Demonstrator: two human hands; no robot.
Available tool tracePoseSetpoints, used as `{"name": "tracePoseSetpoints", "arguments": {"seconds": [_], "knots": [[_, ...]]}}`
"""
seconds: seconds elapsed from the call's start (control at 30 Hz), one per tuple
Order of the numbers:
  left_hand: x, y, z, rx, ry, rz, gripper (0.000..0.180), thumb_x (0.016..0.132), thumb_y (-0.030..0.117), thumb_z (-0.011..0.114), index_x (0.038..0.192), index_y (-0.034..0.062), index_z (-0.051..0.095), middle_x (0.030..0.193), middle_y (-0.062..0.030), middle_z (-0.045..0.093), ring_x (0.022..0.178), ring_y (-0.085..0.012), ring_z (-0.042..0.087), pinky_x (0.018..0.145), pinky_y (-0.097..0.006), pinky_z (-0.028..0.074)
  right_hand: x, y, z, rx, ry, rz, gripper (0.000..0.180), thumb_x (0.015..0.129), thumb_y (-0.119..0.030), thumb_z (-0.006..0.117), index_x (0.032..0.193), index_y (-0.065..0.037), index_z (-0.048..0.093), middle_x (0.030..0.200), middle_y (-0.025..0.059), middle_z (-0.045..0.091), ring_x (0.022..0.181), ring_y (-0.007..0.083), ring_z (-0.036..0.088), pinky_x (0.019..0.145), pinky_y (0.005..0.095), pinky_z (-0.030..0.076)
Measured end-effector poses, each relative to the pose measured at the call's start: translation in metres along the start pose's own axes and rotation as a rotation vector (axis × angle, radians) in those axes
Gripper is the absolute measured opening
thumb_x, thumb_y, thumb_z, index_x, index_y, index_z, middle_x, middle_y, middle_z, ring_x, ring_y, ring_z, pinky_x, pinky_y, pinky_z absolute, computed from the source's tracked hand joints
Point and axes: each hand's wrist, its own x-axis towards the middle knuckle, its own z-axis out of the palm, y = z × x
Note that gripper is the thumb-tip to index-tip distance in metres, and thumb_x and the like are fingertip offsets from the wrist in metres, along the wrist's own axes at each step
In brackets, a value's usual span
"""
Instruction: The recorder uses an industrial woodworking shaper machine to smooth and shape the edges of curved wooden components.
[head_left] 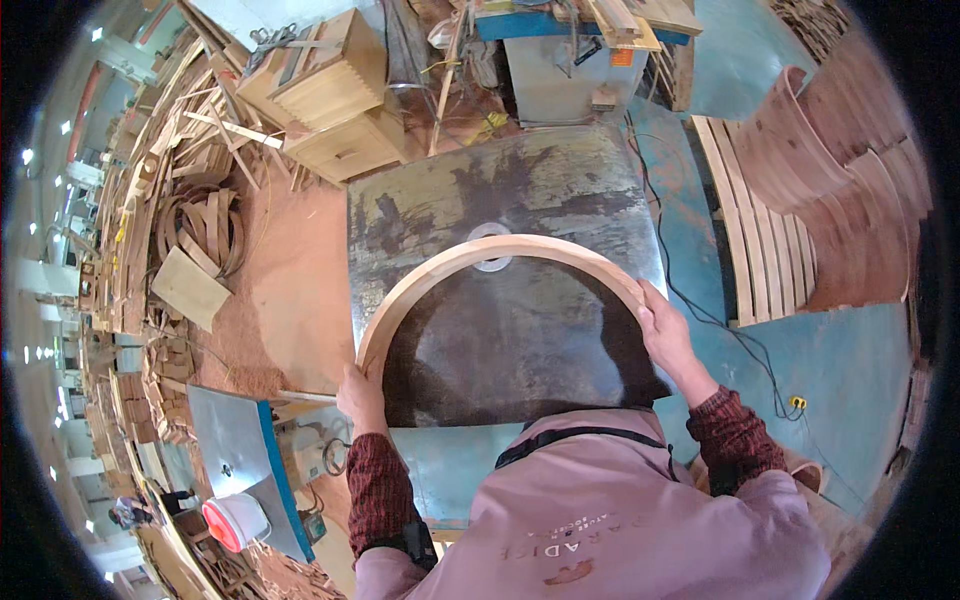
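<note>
Head view, nearest first: a pink apron and dark red checked sleeves fill the lower edge. The left hand (362, 392) is clenched around the near left end of a curved wooden arch (490, 250), and the right hand (666, 335) grasps its right end, fingers wrapped over the outer edge. The arch is a pale bent wood band that stands on edge on a dark, stained metal worktop (430, 200). It bows away from the person, and its crown passes just in front of a round metal fitting (490, 262) set in the worktop.

The band looks stiff and springy, likely light for its span but awkward; holding it at both ends, as now, seems the steadiest grip, since the thin edge could slip or twist on the smooth metal.

Farther off lie reddish sawdust on the floor, wooden crates (325, 75) at upper left, stacked curved wood pieces (850, 170) at right, and a blue machine (560, 60) beyond.
</note>
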Motion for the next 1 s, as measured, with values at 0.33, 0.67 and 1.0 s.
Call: {"name": "tracePoseSetpoints", "arguments": {"seconds": [0.33, 0.67, 1.0], "knots": [[-0.031, -0.044, 0.003, -0.015, 0.040, -0.111, 0.054, 0.094, 0.054, 0.066, 0.091, -0.0003, 0.063, 0.084, -0.0276, 0.071, 0.082, -0.0478, 0.070, 0.071, -0.056, 0.054, 0.052, -0.035, 0.019, -0.129, -0.126, -0.140, 0.045, 0.102, -0.025, 0.054, 0.144, -0.012, 0.053, 0.127, 0.0162, 0.065, 0.122, 0.0377, 0.058, 0.105, 0.0520, 0.044], [-0.052, -0.099, 0.007, 0.040, 0.035, -0.325, 0.056, 0.094, 0.054, 0.065, 0.087, -0.0012, 0.063, 0.080, -0.0250, 0.071, 0.077, -0.0460, 0.071, 0.068, -0.056, 0.055, 0.104, -0.088, 0.078, -0.300, -0.155, -0.344, 0.044, 0.102, -0.029, 0.056, 0.144, -0.016, 0.056, 0.152, 0.0156, 0.050, 0.149, 0.0376, 0.036, 0.121, 0.0610, 0.026], [-0.025, -0.166, 0.024, 0.049, 0.101, -0.462, 0.049, 0.094, 0.050, 0.066, 0.089, 0.0021, 0.065, 0.079, -0.0226, 0.072, 0.077, -0.0452, 0.071, 0.068, -0.055, 0.056, 0.165, -0.165, 0.160, -0.387, -0.172, -0.566, 0.045, 0.101, -0.031, 0.054, 0.143, -0.014, 0.056, 0.153, 0.0174, 0.049, 0.150, 0.0360, 0.035, 0.122, 0.0612, 0.024]]}}
